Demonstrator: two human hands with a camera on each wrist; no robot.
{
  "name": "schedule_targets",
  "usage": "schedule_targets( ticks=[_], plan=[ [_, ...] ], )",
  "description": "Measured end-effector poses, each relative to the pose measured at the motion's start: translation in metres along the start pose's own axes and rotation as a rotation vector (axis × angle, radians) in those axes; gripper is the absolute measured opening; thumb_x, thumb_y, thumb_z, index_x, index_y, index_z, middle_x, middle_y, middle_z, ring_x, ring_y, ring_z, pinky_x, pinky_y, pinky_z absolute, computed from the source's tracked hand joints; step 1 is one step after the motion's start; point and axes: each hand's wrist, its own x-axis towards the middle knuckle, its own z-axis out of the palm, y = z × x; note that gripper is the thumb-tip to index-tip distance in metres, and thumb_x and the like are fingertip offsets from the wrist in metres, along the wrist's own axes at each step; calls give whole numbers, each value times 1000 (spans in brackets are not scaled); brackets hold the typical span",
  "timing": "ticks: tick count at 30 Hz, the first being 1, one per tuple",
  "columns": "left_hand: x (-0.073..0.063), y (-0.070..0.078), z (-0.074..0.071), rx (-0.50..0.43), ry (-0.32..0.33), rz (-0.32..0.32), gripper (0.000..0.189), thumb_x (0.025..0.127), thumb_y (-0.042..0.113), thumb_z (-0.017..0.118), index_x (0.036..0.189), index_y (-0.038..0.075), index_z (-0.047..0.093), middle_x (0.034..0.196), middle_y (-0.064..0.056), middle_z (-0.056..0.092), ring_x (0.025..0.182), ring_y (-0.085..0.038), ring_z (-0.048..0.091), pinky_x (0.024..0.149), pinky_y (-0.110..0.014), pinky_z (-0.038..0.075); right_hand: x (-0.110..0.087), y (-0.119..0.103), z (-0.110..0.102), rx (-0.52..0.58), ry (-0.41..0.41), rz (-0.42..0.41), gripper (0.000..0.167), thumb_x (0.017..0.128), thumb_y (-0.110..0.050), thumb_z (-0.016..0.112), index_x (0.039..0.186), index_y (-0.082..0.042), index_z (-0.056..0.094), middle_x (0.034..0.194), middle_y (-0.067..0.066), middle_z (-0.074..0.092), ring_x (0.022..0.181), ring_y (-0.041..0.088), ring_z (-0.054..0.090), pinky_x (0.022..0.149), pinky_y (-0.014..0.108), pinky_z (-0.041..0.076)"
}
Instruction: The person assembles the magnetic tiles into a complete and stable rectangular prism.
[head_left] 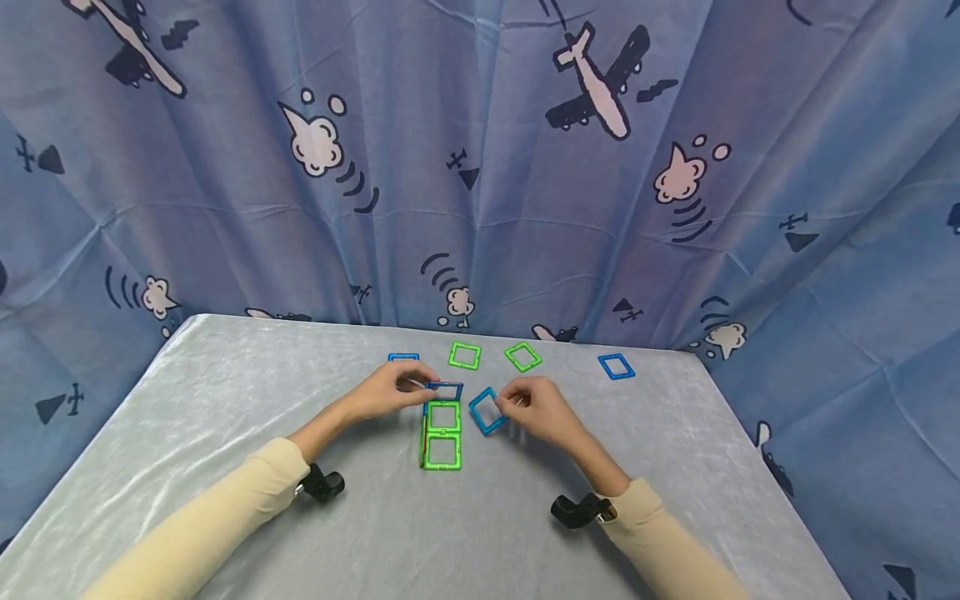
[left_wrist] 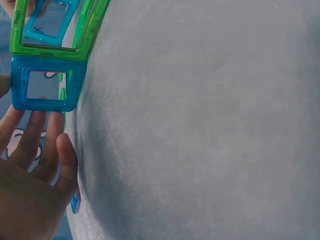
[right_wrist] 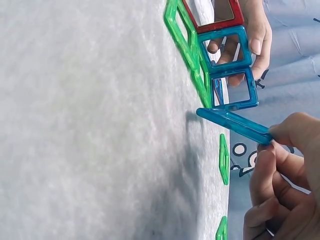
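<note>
Cream sleeves [head_left: 213,508] flank the joined green squares [head_left: 442,432], left hand [head_left: 388,389] touching, fingers extended, the upright blue frame [head_left: 446,384] behind them, right hand [head_left: 543,408] pinching a tilted frame [head_left: 477,419] rightward.

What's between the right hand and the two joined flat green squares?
In the head view, the blue square pinched by the right hand, then a narrow bare strip of tablecloth before the green squares.

My head camera, set well back, looks forward and down across the table [head_left: 420,533] to its far edge and the printed curtain [head_left: 510,208] behind, while my two wrist cameras, each close in and turned sideways, both catch the joined magnetic tiles [head_left: 443,432] from opposite sides.
</note>
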Motion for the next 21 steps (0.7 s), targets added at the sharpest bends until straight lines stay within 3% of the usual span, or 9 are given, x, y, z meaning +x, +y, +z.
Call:
schedule_targets(
  ticks=[14,21],
  plan=[
    [0,1,0,-1,-5,14,24,98,6,69,120,-4,67,117,-15,67,113,-33,64,94,-40,53,2,-1,7,13,29,32,9,94,-7,72,88,-2,76,75,-3,68,57,11,60,54,28,50],
    [0,-1,0,-4,-1,2,24,98,7,69,120,-2,68,116,-13,67,112,-31,64,94,-39,53,4,-3,13,48,38,113,11,94,-6,71,86,2,76,70,9,68,57,14,60,52,26,46]
  ],
)
